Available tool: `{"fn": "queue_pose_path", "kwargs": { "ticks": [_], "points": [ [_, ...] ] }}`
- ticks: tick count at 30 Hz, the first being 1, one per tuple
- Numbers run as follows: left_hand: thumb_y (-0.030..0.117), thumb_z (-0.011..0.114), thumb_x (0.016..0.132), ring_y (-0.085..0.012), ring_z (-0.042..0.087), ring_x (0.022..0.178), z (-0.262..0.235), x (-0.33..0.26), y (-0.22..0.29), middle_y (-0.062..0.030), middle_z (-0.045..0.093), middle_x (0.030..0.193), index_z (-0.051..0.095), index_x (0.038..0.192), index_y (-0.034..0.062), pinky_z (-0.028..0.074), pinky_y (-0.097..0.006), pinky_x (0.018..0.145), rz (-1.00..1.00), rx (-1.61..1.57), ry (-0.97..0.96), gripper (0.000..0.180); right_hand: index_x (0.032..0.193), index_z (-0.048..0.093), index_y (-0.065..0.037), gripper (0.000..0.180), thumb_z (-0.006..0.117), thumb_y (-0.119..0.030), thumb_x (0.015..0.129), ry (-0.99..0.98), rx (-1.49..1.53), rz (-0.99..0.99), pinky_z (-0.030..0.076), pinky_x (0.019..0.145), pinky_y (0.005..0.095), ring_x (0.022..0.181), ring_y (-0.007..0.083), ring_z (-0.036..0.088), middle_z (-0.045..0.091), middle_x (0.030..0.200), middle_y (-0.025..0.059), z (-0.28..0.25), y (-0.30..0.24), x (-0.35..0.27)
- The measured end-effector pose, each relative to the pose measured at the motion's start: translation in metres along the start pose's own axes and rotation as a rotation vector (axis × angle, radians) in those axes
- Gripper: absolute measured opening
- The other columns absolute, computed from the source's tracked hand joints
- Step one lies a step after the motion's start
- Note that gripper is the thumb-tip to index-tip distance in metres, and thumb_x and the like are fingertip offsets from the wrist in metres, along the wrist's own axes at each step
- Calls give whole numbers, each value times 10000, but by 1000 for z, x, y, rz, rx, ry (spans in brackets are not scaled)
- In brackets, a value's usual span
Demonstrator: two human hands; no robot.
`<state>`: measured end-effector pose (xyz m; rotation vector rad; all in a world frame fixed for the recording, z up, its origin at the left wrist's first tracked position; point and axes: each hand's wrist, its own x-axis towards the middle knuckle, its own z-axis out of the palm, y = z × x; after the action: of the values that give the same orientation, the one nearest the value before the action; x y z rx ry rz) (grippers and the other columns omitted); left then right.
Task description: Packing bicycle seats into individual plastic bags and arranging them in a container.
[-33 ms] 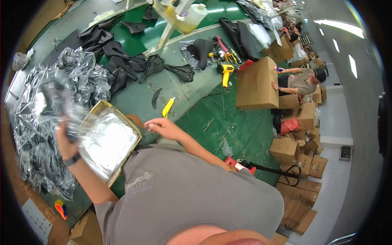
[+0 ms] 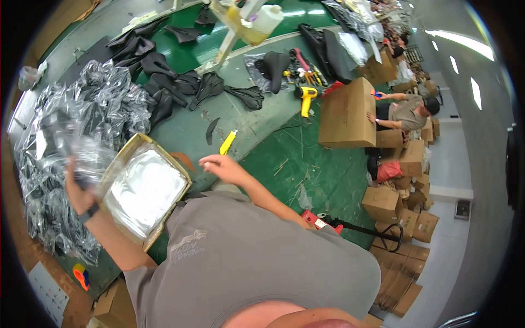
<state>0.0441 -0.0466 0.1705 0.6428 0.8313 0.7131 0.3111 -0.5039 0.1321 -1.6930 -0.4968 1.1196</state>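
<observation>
My left hand [image 2: 78,188] is closed around a dark bicycle saddle [image 2: 60,131] in a clear plastic bag, blurred by motion. It is over the near edge of a heap of bagged saddles [image 2: 90,93]. Just to its right is an open carton [image 2: 185,185] with shiny clear plastic bags [image 2: 143,183] inside. My right hand [image 2: 224,168] hovers by the table's near edge, right of the carton. Its fingers are loosely bent and apart, with nothing seen in them. Beyond it, a yellow utility knife [image 2: 227,142] lies on the table.
Unwrapped black saddles [image 2: 208,87] lie farther along the green table [image 2: 186,128]. A yellow heat gun [image 2: 307,98] is at the table's right edge. An orange tape dispenser [image 2: 81,276] sits near left. At right, another person [image 2: 407,112] holds a large carton [image 2: 345,115].
My left hand has moved left with the bagged saddle, away from the carton and over the heap. My right hand has barely moved. The view has shifted slightly.
</observation>
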Motion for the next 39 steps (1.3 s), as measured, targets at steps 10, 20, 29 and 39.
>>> {"fn": "queue_pose_path", "kwargs": {
  "ticks": [10, 20, 29, 39],
  "points": [
    [152, 659, 1094, -88, 531, 646, -78, 77, -23, -79, 717, 987, 642, 1239, 56, 409, -232, 501, 549, 187, 694, 175, 1232, 652, -81, 237, 722, -210, 1046, 285, 555, 361, 657, 794, 400, 937, 209, 754, 756, 1135, 101, -104, 131, 220],
    [297, 716, 1050, -250, 725, 693, 22, -25, -266, -119, 748, 774, 783, 1044, 79, 551, -392, 652, 121, 1316, 201, 228, 1197, 533, 57, 669, 993, -125, 747, 1118, 430, 473, 628, 650, 416, 888, 292, 732, 695, 1216, 201, -89, 138, 471],
    [360, 842, 915, -381, 719, 860, -37, -12, -349, -159, 750, 910, 686, 981, 50, 561, -479, 772, -130, 1516, 97, 353, 1037, 628, 43, 133, 738, 25, 963, 297, 631, 286, 494, 542, 298, 654, 163, 614, 652, 836, 90, -112, 107, 320],
    [240, 628, 1068, -363, 731, 951, -90, -32, -360, -148, 760, 1150, 799, 1107, 75, 585, -460, 861, 189, 1420, 169, 241, 1188, 550, -77, 306, 685, -335, 1095, 260, 452, 529, 409, 442, 265, 585, 114, 575, 754, 1036, 127, -15, 82, 25]
  ]
}}
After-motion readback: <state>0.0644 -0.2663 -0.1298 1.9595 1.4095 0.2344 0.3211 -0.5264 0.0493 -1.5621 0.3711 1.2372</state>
